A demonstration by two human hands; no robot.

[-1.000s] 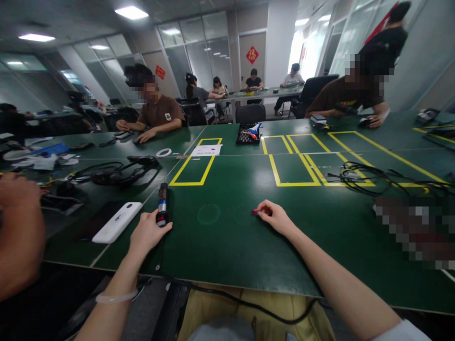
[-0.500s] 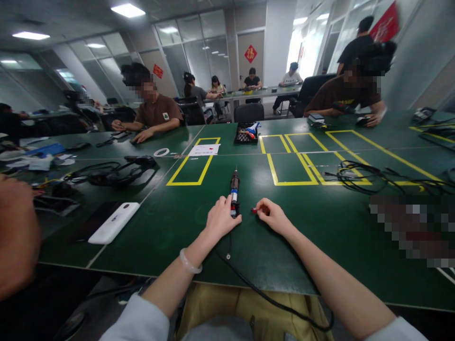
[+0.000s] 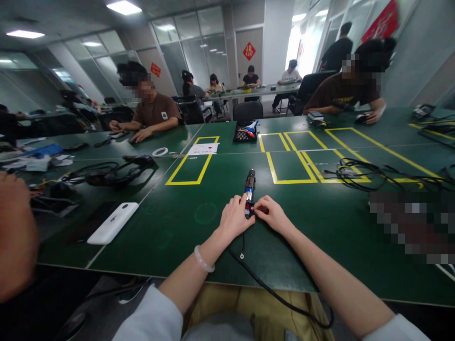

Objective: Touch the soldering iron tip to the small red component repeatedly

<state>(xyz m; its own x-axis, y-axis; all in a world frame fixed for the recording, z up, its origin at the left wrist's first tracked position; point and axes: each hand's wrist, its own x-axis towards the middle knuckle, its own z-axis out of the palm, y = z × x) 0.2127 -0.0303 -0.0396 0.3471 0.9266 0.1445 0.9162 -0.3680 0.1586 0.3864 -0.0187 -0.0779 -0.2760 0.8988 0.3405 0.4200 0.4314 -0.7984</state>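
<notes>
My left hand (image 3: 234,215) is closed around the rear of an electric screwdriver (image 3: 250,187), which lies on the green table with its tip pointing away from me. The tool's housing seems to be off: a blue and silver motor section shows, with red bits near the grip. Fingertips of my right hand (image 3: 273,213) pinch a small red part, mostly hidden now, right against the tool's rear side. A black cord (image 3: 263,289) runs from beneath my left wrist over the table edge. Close by lies a thin lead with a ring-shaped end (image 3: 242,256).
A white power bank (image 3: 113,223) lies to the left, near a black headset (image 3: 106,173). Farther off are a white card (image 3: 202,149), a tape roll (image 3: 159,152) and a black tray (image 3: 239,135) with tools. Coiled black cables (image 3: 359,170) lie right. Co-workers sit around; one person's arm (image 3: 16,237) is at far left.
My left hand has shifted right with the screwdriver, which now tilts slightly rightward. The red part in my right hand, apart from the tool before, now meets its side.
</notes>
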